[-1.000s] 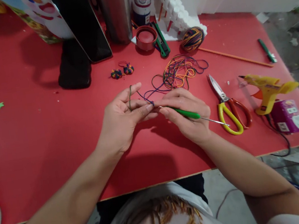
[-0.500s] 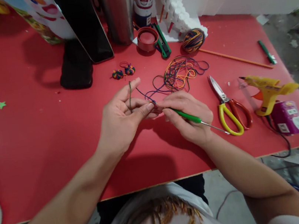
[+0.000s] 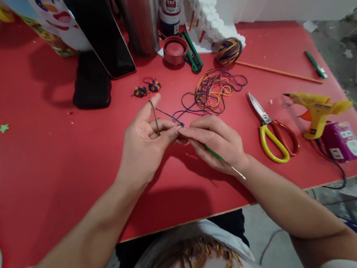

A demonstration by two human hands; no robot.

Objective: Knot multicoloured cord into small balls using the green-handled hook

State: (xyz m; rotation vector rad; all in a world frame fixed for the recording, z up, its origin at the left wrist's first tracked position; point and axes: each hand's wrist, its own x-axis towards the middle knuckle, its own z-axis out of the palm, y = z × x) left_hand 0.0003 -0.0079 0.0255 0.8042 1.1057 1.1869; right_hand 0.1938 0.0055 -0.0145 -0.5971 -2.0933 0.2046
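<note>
Over the middle of the red table, my left hand (image 3: 143,146) pinches a small dark knotted piece of yarn (image 3: 181,124) between thumb and fingers, with a green strand looped over its raised index finger. My right hand (image 3: 218,141) meets it from the right, closed around a green-handled crochet hook (image 3: 213,151) whose thin metal end sticks out toward the wrist. The fingertips of both hands touch around the knotted piece. Loose multicoloured yarn (image 3: 214,90) lies in a tangle just behind the hands. Two small crocheted pieces (image 3: 147,88) rest to its left.
Scissors (image 3: 268,127), a yellow glue gun (image 3: 317,108) and a purple box (image 3: 343,140) are on the right. Behind stand a phone (image 3: 99,31), a metal flask (image 3: 139,16) and a bottle (image 3: 170,3). A yarn ball (image 3: 229,51) sits near an orange stick (image 3: 278,72).
My right hand has turned and its fingers have closed further over the green hook, whose metal end now points more steeply down toward the wrist. My left hand keeps nearly the same pose.
</note>
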